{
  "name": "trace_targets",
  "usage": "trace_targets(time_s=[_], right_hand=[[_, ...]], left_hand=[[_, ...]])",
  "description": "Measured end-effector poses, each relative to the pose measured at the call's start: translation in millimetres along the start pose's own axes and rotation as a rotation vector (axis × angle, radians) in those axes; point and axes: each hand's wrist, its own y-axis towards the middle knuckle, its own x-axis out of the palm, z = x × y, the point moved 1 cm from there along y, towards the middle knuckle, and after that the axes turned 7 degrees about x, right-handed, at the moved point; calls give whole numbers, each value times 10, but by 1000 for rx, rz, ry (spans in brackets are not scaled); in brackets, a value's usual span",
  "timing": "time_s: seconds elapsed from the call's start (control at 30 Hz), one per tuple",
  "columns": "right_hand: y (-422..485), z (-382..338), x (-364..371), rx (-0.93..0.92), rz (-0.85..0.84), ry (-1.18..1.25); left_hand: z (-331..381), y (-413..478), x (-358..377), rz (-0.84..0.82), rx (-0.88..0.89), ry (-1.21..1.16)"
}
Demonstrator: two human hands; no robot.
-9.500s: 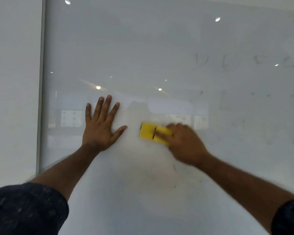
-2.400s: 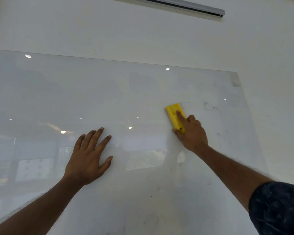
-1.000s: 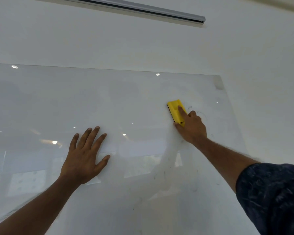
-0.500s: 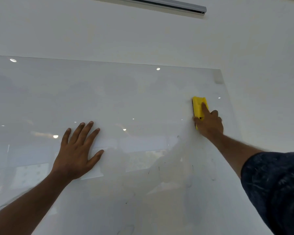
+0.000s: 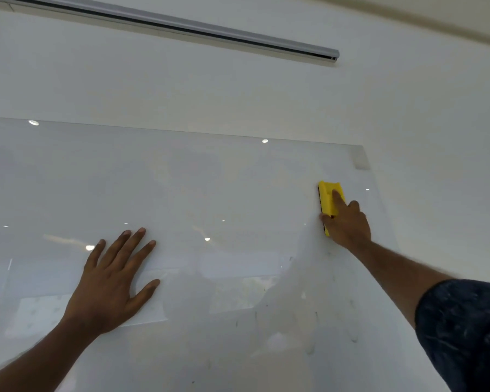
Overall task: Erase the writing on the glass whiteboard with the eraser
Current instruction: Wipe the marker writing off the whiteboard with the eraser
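Note:
The glass whiteboard (image 5: 198, 176) fills the lower left of the view, and its top right corner is in sight. My right hand (image 5: 347, 223) presses a yellow eraser (image 5: 329, 198) flat against the glass near the board's right edge, index finger stretched along its back. My left hand (image 5: 111, 281) lies flat on the glass at lower left, fingers spread, holding nothing. Faint dark marker specks and smears (image 5: 334, 321) remain on the glass below the eraser.
A white wall (image 5: 436, 137) surrounds the board above and to the right. A grey metal rail (image 5: 210, 29) runs across the wall high above the board. Ceiling lights and a room reflect in the glass.
Over the last second my right hand slid the eraser to the right, from mid-board toward the right edge. The marks near the upper right are gone. My left hand stayed flat on the glass.

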Motion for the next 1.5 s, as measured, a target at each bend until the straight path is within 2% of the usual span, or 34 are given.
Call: trace_targets(time_s=[0.07, 0.2, 0.27, 0.33, 0.43, 0.47, 0.53, 0.7, 0.77, 0.8, 0.93, 1.0, 1.07, 1.17, 1.23, 1.3, 1.4, 1.43, 1.5], right_hand=[[-85, -149, 69, -84, 40, -33], [-297, -271, 184, -503, 70, -123], [-221, -177, 121, -567, 67, -186], [-119, 34, 94, -438, 69, -176], [-156, 388, 144, -47, 56, 16], [-215, 461, 169, 1, 59, 30], [-369, 497, 213, -51, 69, -4], [-816, 296, 300, -466, 0, -120], [-872, 361, 270, -517, 13, -176], [-861, 396, 247, -459, 29, -164], [-672, 450, 187, 40, 57, 56], [-745, 311, 228, 76, 63, 91], [-956, 131, 328, -85, 82, 37], [-1220, -9, 437, -444, 47, -63], [-1155, 10, 381, -570, 45, -160], [-1094, 113, 326, -475, 51, -180], [-1124, 332, 319, -26, 34, 25], [-1204, 354, 336, 37, 35, 56], [-1436, 297, 398, -27, 31, 20]], left_hand=[[-10, 12, -16, -3, -5, 4], [-23, -6, -65, -10, -21, 17], [-33, 1, -90, -10, -21, 22], [-51, -8, -97, -17, -21, 21], [-39, -29, -68, -13, -36, 19], [-13, -27, -53, -10, -41, 14], [25, -15, -22, -12, -46, 4], [70, 7, 0, -19, -62, 4], [89, -11, 16, -15, -60, -8], [84, -24, 13, -14, -51, -9], [120, -20, -18, -27, -37, -34], [117, -61, -39, -32, -32, -41], [76, -149, -38, -43, -29, -41], [35, -236, -12, -36, -18, -35], [16, -237, -12, -31, -7, -33], [-13, -241, -24, -41, 1, -43], [-8, -273, -26, -61, 24, -45], [-7, -293, -21, -66, 29, -44], [-26, -337, -24, -72, 32, -53]])
